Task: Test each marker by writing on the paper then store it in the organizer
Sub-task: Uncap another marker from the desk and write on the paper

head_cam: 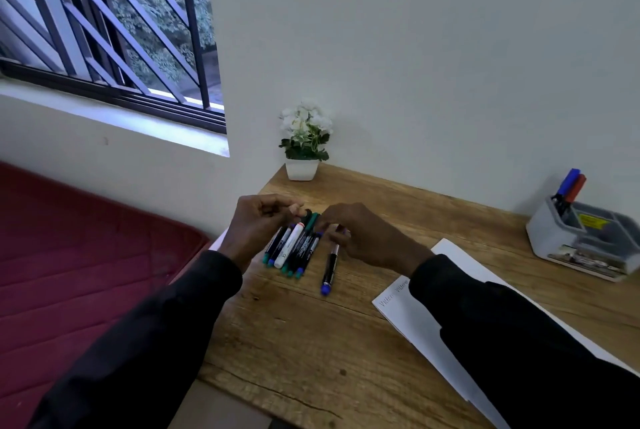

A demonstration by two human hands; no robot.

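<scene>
Paper [426, 317] sits nearest, under your R sleeve, words already on its corner, so tests stay w/in reach. Past it, a lone blue-capped marker [329, 267] lies apart from the marker bunch [294, 248], prob next up. L hand [258, 224] & R hand [360, 234] curl over the far ends; can't tell if either grips. Farthest R, organizer [581, 238] holds two upright markers [571, 186], likely done

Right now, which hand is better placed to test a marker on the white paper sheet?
Probably the right hand: the white paper sheet lies under its sleeve; the left hand sits across the bunch of plastic markers.
</scene>
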